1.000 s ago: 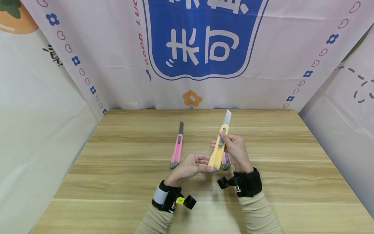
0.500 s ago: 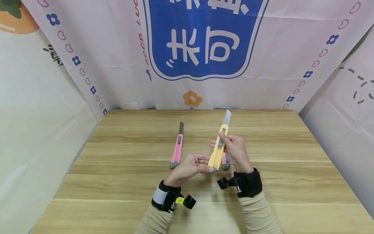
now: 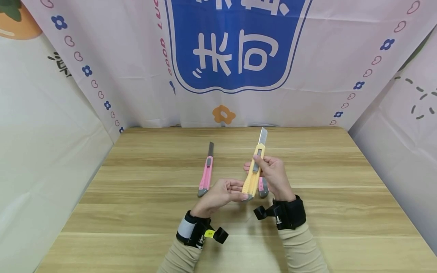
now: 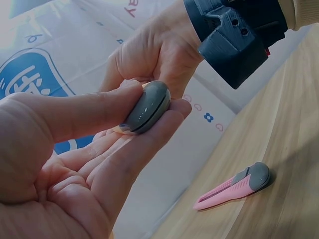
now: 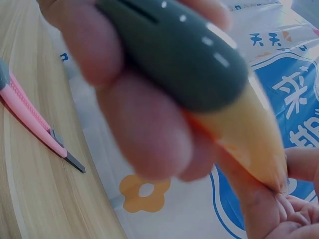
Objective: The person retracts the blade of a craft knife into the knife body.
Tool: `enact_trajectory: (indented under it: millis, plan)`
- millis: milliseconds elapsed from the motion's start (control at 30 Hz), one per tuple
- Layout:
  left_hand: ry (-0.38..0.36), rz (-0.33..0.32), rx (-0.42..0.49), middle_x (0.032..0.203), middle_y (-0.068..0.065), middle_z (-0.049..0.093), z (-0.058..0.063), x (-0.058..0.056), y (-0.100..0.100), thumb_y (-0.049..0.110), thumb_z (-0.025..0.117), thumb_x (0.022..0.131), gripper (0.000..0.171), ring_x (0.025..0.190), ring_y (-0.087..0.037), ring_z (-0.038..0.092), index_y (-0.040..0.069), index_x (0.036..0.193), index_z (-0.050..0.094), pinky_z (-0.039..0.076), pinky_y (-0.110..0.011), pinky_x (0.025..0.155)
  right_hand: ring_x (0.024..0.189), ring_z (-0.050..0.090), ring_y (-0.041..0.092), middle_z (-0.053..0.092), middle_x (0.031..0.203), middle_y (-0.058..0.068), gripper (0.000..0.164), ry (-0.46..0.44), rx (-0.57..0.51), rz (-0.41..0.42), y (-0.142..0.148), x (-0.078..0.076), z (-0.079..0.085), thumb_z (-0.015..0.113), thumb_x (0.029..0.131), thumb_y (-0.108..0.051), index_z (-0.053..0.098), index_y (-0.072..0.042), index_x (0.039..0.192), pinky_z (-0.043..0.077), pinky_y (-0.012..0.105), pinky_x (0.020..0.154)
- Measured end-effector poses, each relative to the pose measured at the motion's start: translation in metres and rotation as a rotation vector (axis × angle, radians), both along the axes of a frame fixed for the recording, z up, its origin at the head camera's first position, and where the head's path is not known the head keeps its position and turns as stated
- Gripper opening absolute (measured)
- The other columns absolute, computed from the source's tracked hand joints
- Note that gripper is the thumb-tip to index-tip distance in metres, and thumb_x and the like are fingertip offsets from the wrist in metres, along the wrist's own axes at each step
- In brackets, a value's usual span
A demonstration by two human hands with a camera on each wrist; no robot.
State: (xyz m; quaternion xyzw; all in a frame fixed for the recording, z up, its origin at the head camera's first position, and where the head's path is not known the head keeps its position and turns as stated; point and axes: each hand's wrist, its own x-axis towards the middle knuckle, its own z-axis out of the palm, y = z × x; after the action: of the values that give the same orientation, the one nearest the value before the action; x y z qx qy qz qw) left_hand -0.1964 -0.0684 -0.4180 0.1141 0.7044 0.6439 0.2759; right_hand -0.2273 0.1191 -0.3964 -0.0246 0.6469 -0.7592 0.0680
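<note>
A yellow utility knife (image 3: pixel 253 172) is held up off the table between both hands, its blade (image 3: pixel 263 135) extended and pointing away from me. My left hand (image 3: pixel 220 195) pinches the knife's grey butt end (image 4: pixel 148 107) between thumb and fingers. My right hand (image 3: pixel 275 175) grips the body farther up, with the thumb at the grey slider (image 3: pixel 255 167) and fingers behind. On the table to the left lies a pink utility knife (image 3: pixel 206 172) with its blade out. A second pink utility knife (image 3: pixel 263 185) lies partly hidden behind the right hand and yellow knife; its blade end cannot be seen.
The wooden table (image 3: pixel 136 223) reaches back to a white printed cloth (image 3: pixel 146 102) with a blue emblem. Cloth also hangs at both sides. Each wrist wears a black strap, such as the right strap (image 3: pixel 289 213), with a small camera sticking out.
</note>
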Motion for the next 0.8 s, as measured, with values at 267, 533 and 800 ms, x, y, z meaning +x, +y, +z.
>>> enact_trajectory:
  millis: [267, 533, 800]
  plan:
    - [-0.007, 0.004, 0.005, 0.119, -0.019, 0.069, 0.0004, -0.0008, 0.0003, 0.010, 0.069, 0.087, 0.044, 0.097, -0.010, 0.070, 0.000, 0.129, 0.057, 0.057, -0.026, 0.091, 0.078, 0.074, 0.005, 0.076, 0.079, -0.009, 0.049, -0.032, 0.031, -0.032, -0.0013, -0.0007, 0.0010, 0.052, 0.100, -0.030, 0.053, 0.013, 0.123, 0.062, 0.024, 0.075]
    - [-0.014, 0.055, 0.012, 0.118, -0.018, 0.070, -0.0021, -0.0013, -0.0002, 0.010, 0.069, 0.088, 0.043, 0.098, -0.011, 0.070, -0.001, 0.128, 0.058, 0.057, -0.027, 0.092, 0.078, 0.074, 0.006, 0.076, 0.078, -0.010, 0.046, -0.059, 0.013, -0.107, -0.0030, -0.0009, 0.0038, 0.050, 0.100, -0.034, 0.056, 0.008, 0.117, 0.062, 0.024, 0.076]
    - [-0.005, 0.078, 0.002, 0.115, -0.018, 0.071, -0.0023, -0.0018, 0.0014, 0.011, 0.071, 0.086, 0.042, 0.097, -0.011, 0.071, 0.000, 0.125, 0.060, 0.059, -0.026, 0.089, 0.076, 0.074, 0.008, 0.076, 0.077, -0.006, 0.053, -0.122, -0.012, -0.082, -0.0038, -0.0020, 0.0020, 0.049, 0.100, -0.037, 0.054, 0.011, 0.122, 0.062, 0.026, 0.076]
